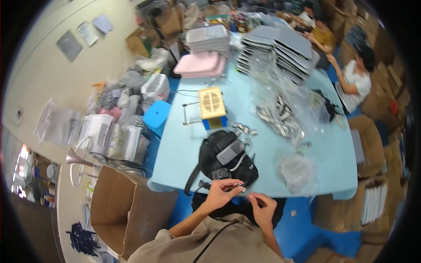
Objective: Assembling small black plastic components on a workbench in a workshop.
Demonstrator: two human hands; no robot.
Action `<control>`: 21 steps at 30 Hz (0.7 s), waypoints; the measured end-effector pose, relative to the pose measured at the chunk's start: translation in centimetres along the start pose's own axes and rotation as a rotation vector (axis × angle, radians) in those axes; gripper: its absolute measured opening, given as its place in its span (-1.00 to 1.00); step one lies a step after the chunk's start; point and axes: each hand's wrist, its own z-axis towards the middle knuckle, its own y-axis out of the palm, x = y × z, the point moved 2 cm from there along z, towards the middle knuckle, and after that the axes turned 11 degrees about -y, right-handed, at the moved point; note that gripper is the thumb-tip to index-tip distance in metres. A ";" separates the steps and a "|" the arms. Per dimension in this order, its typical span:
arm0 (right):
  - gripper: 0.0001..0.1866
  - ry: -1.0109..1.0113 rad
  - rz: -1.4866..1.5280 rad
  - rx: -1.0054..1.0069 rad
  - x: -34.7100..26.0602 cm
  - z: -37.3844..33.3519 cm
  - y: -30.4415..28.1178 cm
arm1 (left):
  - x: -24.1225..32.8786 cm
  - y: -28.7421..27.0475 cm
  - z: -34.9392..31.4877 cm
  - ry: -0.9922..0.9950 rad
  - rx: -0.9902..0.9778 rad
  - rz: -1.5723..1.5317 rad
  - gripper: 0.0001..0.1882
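At the table's near edge, my left hand (222,193) pinches a small shiny metal piece (237,186) with a white bit at its end. Just to its right, my right hand (264,209) has thumb and fingertips pressed together, and what they hold is too small to make out. Beyond my hands lies a black bag (209,154) with a strap hanging over the edge. On the bag rest a grey rectangular device (230,152) and a white cord. Several small silvery pieces (244,129) lie behind the bag.
On the light blue table (175,140) stand a yellow-and-blue box with a round grille (212,105), pink cases (199,64), stacked grey cases (291,44) and clear plastic bags (298,173). An open cardboard box (149,215) is at left. Other people (355,83) sit at the far right.
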 end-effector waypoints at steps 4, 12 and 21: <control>-0.89 0.049 0.042 -0.050 0.3 0.5 0.2 | 5.1 -9.9 3.9 0.081 0.310 0.041 -0.77; -0.84 0.129 0.009 -0.133 1.3 2.9 1.2 | 8.0 -34.3 18.5 -0.011 0.583 -0.001 -0.67; -0.84 0.149 -0.021 -0.110 1.9 4.0 0.8 | 6.5 -35.6 23.4 -0.263 0.542 -0.082 -0.71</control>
